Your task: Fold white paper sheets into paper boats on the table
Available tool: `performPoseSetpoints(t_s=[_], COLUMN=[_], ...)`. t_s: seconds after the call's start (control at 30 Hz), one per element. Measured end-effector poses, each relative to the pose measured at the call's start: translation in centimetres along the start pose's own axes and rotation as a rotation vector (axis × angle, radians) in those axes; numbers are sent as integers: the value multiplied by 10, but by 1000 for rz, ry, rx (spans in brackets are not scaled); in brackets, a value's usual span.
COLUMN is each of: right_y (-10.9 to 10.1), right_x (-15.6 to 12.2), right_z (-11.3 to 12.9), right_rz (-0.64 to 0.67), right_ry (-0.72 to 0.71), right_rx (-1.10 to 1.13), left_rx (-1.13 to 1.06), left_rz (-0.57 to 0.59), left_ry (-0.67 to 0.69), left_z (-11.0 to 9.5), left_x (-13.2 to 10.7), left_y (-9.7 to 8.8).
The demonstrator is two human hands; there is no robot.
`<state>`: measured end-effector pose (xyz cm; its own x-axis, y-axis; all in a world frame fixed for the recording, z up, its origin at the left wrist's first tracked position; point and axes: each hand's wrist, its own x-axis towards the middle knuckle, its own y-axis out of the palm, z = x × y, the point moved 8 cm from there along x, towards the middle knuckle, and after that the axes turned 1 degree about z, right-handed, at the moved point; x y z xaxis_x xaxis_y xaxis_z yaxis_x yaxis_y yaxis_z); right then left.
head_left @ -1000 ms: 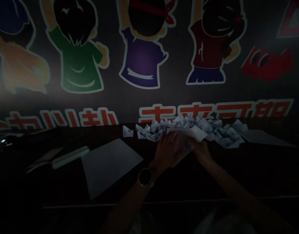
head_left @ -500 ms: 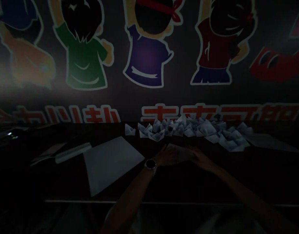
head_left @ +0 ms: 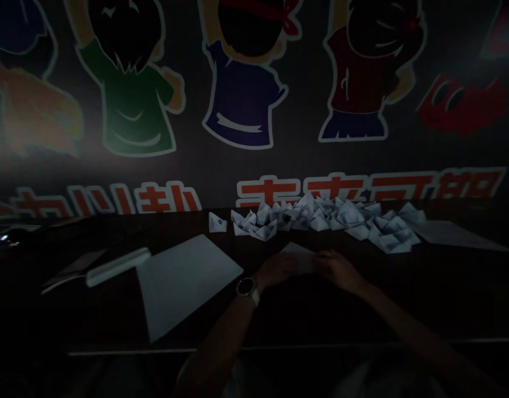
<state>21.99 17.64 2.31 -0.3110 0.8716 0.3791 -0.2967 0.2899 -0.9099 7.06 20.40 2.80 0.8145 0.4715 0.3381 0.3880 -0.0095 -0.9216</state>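
A small folded piece of white paper (head_left: pixel 301 257) lies between my two hands on the dark table. My left hand (head_left: pixel 277 268), with a watch (head_left: pixel 246 287) on its wrist, is closed on the paper's left side. On the right side, my right hand (head_left: pixel 336 268) grips the paper with its fingers bent. Dim light hides the exact fingertips and folds. Just beyond my hands, a heap of folded paper boats (head_left: pixel 348 215) stretches along the back of the table.
To my left lies a large white sheet of paper (head_left: pixel 186 287), with a long pale object (head_left: pixel 117 266) beside it. Another flat sheet (head_left: pixel 457 235) is at the right. The table's front edge (head_left: pixel 155 350) runs near me. A wall with painted cartoon figures (head_left: pixel 132 105) rises behind.
My left hand has drawn slightly back from the paper's top edge, showing more of its surface. The view has shifted a little. Both hands keep hold of the paper.
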Motion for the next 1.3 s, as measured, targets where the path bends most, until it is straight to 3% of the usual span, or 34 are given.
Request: performPoseSetpoints(t_s=[0.2, 0.33, 0.73, 0.97, 1.1, 1.3], right_y=[-5, 4, 3, -1, 4, 8], right_x=[2, 8, 10, 6, 9, 14], right_z=[10, 21, 16, 17, 12, -8], right_rz=[-51, 30, 4, -64, -33, -5], right_ry=[-63, -164, -109, -148, -136, 37], right_rx=[59, 222, 245, 199, 143, 229], left_rx=[-96, -124, -168, -56, -74, -90], left_rz=[22, 66, 72, 65, 25, -24], left_ry=[-49, -137, -144, -120, -206, -434], left_z=[-1, 0, -3, -8, 1, 21], left_x=[-1, -3, -1, 0, 0, -1], left_y=[-6, -4, -9, -7, -9, -9])
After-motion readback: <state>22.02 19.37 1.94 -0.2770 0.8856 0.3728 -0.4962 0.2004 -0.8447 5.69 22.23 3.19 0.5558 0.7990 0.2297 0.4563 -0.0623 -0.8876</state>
